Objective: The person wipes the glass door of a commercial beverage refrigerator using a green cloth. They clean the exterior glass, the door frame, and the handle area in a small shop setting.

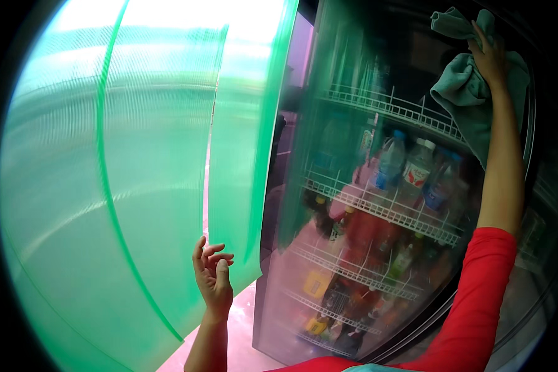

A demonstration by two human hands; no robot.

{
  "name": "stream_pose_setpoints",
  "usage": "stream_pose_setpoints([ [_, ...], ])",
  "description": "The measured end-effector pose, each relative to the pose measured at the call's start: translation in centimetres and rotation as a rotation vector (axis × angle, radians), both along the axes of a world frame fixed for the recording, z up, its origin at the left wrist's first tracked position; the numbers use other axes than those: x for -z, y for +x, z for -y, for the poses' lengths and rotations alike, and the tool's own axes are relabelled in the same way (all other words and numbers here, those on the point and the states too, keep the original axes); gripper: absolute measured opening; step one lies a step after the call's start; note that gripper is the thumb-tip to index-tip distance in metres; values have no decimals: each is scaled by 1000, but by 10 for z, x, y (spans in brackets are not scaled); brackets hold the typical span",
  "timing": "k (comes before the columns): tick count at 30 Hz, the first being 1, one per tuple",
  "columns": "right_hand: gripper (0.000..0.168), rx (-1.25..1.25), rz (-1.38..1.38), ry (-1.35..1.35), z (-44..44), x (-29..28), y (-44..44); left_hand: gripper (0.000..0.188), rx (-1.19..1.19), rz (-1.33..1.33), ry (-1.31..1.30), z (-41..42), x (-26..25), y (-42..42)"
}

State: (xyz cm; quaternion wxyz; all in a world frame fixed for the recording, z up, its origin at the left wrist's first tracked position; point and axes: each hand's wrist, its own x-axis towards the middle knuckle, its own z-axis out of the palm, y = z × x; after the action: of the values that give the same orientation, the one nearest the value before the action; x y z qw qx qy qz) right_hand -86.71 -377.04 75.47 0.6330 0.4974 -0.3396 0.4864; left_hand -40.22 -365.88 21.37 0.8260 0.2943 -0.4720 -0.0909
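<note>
My right hand [489, 58] is raised at the upper right, pressing a crumpled grey-green cloth [462, 88] against the glass door [414, 42] of a drinks refrigerator. Part of the cloth hangs down below the hand beside my forearm. My left hand [214, 279] is raised at the lower middle with its fingers apart and slightly curled, holding nothing. Behind it hangs a translucent green plastic strip curtain [158, 139]; whether the fingers touch it I cannot tell.
Through the glass show white wire shelves [381, 215] with several plastic bottles [418, 162]. The door's dark frame [418, 321] curves along the right. A narrow gap parts the curtain strips, and pale floor [242, 321] shows beneath them.
</note>
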Motion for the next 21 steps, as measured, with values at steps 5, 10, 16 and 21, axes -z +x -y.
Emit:
stream_pose_setpoints([
  [5,43,153,-321,168,58,104,193,70,-140,-53,-8,20,-15,38],
  [10,32,-237,-841,833,37,290,246,75,-114,-77,-25,32,-15,55],
  [16,39,-235,-209,621,-13,206,138,89,-287,183,240,42,-17,50],
  [21,44,176,54,-103,27,21,5,89,-714,307,301,68,-16,66],
])
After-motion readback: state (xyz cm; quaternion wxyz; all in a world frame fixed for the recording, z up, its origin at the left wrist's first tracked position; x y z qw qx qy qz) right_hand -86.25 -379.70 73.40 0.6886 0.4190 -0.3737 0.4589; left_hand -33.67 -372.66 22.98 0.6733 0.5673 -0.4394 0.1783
